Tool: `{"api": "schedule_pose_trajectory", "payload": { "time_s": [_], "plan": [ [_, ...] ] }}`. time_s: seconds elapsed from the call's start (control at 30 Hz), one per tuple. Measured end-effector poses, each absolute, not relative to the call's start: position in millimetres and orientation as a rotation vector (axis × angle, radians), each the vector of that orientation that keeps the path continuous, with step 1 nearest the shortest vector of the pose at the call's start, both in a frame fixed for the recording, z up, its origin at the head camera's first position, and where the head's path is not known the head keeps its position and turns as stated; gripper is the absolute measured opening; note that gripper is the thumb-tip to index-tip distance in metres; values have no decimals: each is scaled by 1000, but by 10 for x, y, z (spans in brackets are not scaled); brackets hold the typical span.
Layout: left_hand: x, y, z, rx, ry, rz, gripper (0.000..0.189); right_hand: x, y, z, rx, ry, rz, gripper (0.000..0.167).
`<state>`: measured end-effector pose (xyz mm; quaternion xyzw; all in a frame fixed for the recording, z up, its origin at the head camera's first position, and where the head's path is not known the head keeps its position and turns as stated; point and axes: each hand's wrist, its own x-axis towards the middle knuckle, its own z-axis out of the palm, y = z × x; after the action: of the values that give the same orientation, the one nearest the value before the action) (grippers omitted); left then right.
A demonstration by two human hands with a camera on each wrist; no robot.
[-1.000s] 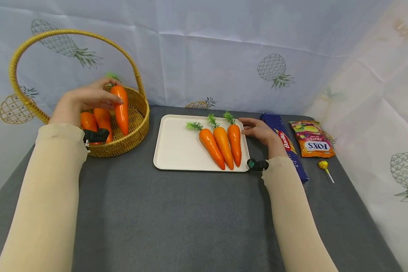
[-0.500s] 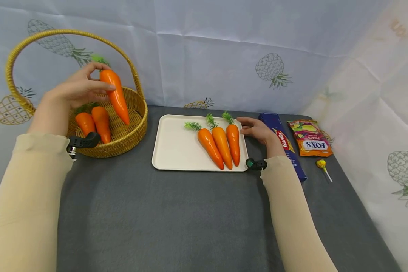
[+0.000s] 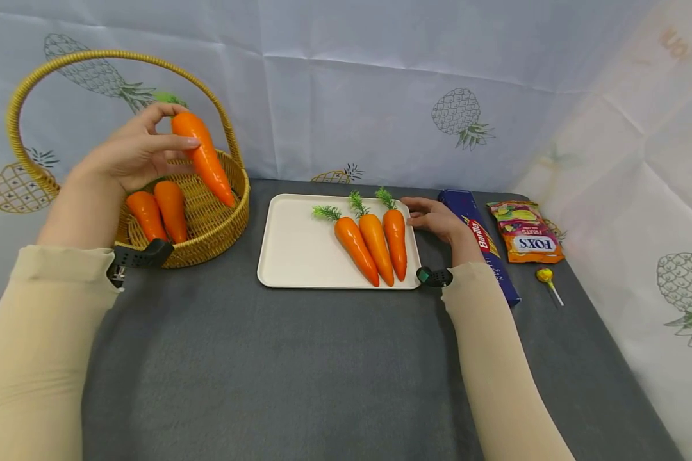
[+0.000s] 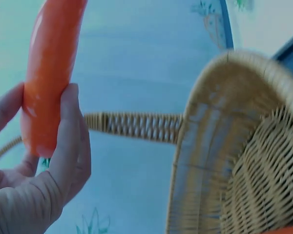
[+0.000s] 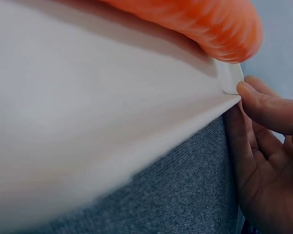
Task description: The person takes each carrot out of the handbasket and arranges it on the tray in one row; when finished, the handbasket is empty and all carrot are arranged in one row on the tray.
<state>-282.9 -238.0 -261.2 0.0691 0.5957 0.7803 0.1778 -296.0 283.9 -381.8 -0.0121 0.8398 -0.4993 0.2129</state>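
In the head view my left hand (image 3: 129, 150) grips an orange carrot (image 3: 206, 160) between thumb and fingers, raised over the wicker basket (image 3: 222, 234) with its tip slanting down to the right. The left wrist view shows thumb and fingers on opposite sides of the carrot's thick end (image 4: 41, 105). Two more carrots (image 3: 172, 208) lie inside the basket. A cream tray (image 3: 296, 250) bears three carrots (image 3: 376, 246) with green tops, side by side on its right half. My right hand (image 3: 438, 221) holds the tray's right edge, thumb at the rim (image 5: 234, 100) and fingers outside it.
Right of the tray lie a blue Barilla box (image 3: 481, 240), a FOX'S candy bag (image 3: 527, 234) and a yellow lollipop (image 3: 546, 276). The basket's tall handle (image 3: 121, 56) arches above the left hand. A pineapple-print cloth (image 3: 346, 115) hangs behind the grey table (image 3: 277, 371).
My left hand has lifted the carrot up out of the basket, then shifted it slightly right, its tip swinging rightward. The right hand and tray stay in place.
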Motion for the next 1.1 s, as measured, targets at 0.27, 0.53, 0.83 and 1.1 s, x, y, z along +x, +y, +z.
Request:
{"api": "schedule_pose_trajectory", "payload": {
  "time_s": [0.27,0.53,0.83,1.1],
  "plan": [
    [-2695,-2129,-2617,269,1746,2166,45,-2871,2763,-3655,-17,2298,-1391,62],
    [-2621,-1849,-2638,267,1784,2118,45,-2858,2758,-3642,-15,2295,-1401,62],
    [-2593,-1579,-2743,238,1953,1918,50,-2915,2789,-3748,-21,2309,-1409,62],
    [-2596,-1349,-2903,231,2000,1832,45,-3019,2872,-3923,-29,2358,-1378,61]
  ]
}}
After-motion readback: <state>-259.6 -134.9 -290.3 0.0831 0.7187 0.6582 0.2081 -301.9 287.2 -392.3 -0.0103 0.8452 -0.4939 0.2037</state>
